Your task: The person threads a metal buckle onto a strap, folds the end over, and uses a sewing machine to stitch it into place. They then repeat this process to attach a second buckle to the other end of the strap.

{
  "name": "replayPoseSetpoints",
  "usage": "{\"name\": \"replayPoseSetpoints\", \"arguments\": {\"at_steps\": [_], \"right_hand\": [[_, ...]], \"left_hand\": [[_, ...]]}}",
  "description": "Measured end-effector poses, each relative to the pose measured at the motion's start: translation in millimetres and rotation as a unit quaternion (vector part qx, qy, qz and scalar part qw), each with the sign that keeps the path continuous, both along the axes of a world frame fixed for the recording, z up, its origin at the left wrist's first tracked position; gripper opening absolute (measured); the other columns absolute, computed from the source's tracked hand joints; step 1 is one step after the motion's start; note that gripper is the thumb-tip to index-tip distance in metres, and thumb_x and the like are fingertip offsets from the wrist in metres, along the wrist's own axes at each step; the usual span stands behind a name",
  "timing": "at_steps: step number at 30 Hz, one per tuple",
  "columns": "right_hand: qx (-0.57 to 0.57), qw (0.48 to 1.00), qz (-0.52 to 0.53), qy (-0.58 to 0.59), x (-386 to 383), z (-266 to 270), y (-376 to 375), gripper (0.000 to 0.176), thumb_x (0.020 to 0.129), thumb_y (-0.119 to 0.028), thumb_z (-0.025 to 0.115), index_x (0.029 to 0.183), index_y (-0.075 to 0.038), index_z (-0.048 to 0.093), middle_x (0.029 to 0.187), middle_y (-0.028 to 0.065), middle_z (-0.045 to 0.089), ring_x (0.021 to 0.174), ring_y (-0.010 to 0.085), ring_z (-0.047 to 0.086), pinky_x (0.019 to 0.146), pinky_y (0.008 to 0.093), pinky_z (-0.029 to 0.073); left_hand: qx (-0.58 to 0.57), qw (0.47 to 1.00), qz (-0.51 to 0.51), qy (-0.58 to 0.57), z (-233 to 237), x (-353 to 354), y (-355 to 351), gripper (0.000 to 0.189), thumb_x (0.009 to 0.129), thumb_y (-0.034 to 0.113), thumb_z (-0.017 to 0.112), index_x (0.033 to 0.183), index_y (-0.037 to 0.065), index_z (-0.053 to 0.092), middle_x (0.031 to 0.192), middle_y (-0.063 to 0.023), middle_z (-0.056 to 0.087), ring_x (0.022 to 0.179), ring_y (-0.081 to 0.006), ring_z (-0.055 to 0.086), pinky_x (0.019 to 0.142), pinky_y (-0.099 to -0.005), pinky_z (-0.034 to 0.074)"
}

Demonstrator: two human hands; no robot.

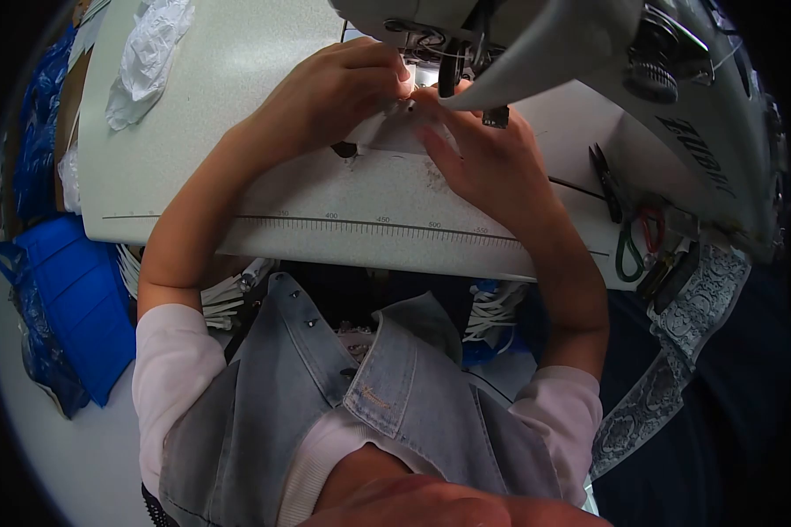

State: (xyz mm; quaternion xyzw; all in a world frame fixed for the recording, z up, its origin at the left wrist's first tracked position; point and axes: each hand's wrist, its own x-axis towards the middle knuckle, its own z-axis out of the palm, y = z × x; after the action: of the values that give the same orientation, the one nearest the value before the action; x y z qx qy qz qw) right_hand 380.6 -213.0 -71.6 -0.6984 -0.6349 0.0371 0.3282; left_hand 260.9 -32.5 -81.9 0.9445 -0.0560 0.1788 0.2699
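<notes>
A white sewing machine (pixel 571 53) stands over the table, its lamp lighting the needle area. My left hand (pixel 347 92) is beside the needle area, fingers bent and tips pressed together. Whatever is between them is too small or hidden to make out. From the other side, my right hand (pixel 492 154) reaches in under the machine head. Its thumb, slightly blurred, stands apart from the forefinger, which points towards the left fingertips. The machine head hides the other right fingertips. Below both hands is the machine's pale, shiny plate (pixel 391 132).
A printed ruler (pixel 331 220) runs along the front of the table. Black snips (pixel 605 180) and scissors with green and red handles (pixel 628 250) lie at right, near hanging patterned lace (pixel 707 290). Crumpled white material (pixel 149 61) lies at left; a blue bin (pixel 75 299) stands below.
</notes>
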Motion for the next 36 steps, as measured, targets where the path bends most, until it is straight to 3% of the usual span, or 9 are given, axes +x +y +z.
{"name": "replayPoseSetpoints", "arguments": {"at_steps": [1,3,9,13,16,18,25,33,36], "right_hand": [[-0.001,1.0,0.002,0.0,1,-1,0,0.022,0.074,-0.008,0.069,0.095,-0.008,0.061,0.078,0.0048,0.055,0.074,0.0251,0.055,0.065,0.0375,0.046],[-0.049,0.999,0.006,-0.001,3,-3,-1,0.037,0.081,-0.016,0.068,0.116,-0.012,0.059,0.097,0.0095,0.06,0.084,0.0259,0.062,0.071,0.0349,0.05],[-0.088,0.996,0.019,0.021,-7,-3,0,0.032,0.081,-0.014,0.067,0.111,-0.006,0.058,0.103,0.01,0.059,0.088,0.0251,0.062,0.072,0.0364,0.051],[-0.119,0.99,0.038,0.063,-14,-4,0,0.029,0.082,-0.013,0.066,0.108,-0.002,0.059,0.101,0.0088,0.059,0.085,0.024,0.063,0.069,0.0344,0.052],[-0.054,0.996,0.014,0.075,-13,-4,1,0.031,0.083,-0.012,0.065,0.111,-0.002,0.058,0.099,0.0084,0.058,0.08,0.023,0.064,0.064,0.0329,0.052],[-0.068,0.997,0.027,-0.005,-11,-6,1,0.037,0.083,-0.012,0.064,0.117,-0.002,0.055,0.1,0.0081,0.056,0.077,0.023,0.063,0.061,0.033,0.052],[-0.147,0.988,0.002,0.05,-19,3,-1,0.043,0.083,-0.011,0.064,0.123,-0.004,0.052,0.098,0.0066,0.052,0.078,0.0218,0.061,0.063,0.0349,0.051],[-0.154,0.98,0.014,-0.123,-10,9,-7,0.042,0.081,-0.01,0.066,0.121,-0.008,0.056,0.085,0.0045,0.052,0.068,0.0183,0.054,0.058,0.0324,0.047],[-0.168,0.983,0.004,-0.077,-13,10,-4,0.045,0.081,-0.011,0.066,0.124,-0.007,0.054,0.085,0.0052,0.051,0.067,0.0183,0.053,0.059,0.0319,0.047]], "left_hand": [[-0.05,0.999,-0.015,0.005,1,-1,3,0.015,0.076,0.001,0.068,0.09,0.005,0.067,0.097,-0.0058,0.062,0.089,-0.0226,0.062,0.075,-0.0321,0.053],[-0.064,0.997,-0.002,0.034,7,-1,5,0.016,0.076,0.0,0.067,0.091,0.006,0.068,0.097,-0.006,0.062,0.089,-0.0222,0.063,0.075,-0.0315,0.054],[-0.147,0.987,0.017,0.068,5,1,9,0.02,0.076,-0.001,0.067,0.093,0.007,0.072,0.094,-0.0081,0.064,0.085,-0.0222,0.064,0.076,-0.0306,0.055],[-0.161,0.985,0.016,0.054,-3,1,11,0.02,0.076,-0.002,0.067,0.093,0.007,0.072,0.093,-0.0087,0.065,0.083,-0.0224,0.065,0.074,-0.0309,0.056],[-0.165,0.986,0.003,0.038,0,1,11,0.019,0.075,-0.002,0.068,0.092,0.007,0.072,0.094,-0.0089,0.065,0.083,-0.0226,0.066,0.074,-0.0306,0.056],[-0.178,0.982,0.009,0.055,2,0,10,0.019,0.075,-0.002,0.068,0.092,0.007,0.072,0.094,-0.009,0.065,0.083,-0.0225,0.066,0.074,-0.0304,0.056],[-0.136,0.988,0.029,0.062,14,-2,7,0.019,0.075,-0.001,0.068,0.092,0.006,0.071,0.094,-0.0091,0.066,0.085,-0.0226,0.066,0.075,-0.0312,0.056],[-0.143,0.989,-0.015,0.012,-2,2,16,0.02,0.075,-0.002,0.068,0.093,0.008,0.072,0.094,-0.0089,0.066,0.088,-0.0235,0.066,0.078,-0.0317,0.056],[-0.151,0.988,-0.018,0.012,-2,1,17,0.021,0.075,-0.002,0.067,0.093,0.008,0.072,0.094,-0.0087,0.067,0.088,-0.0234,0.066,0.078,-0.0316,0.056]]}}
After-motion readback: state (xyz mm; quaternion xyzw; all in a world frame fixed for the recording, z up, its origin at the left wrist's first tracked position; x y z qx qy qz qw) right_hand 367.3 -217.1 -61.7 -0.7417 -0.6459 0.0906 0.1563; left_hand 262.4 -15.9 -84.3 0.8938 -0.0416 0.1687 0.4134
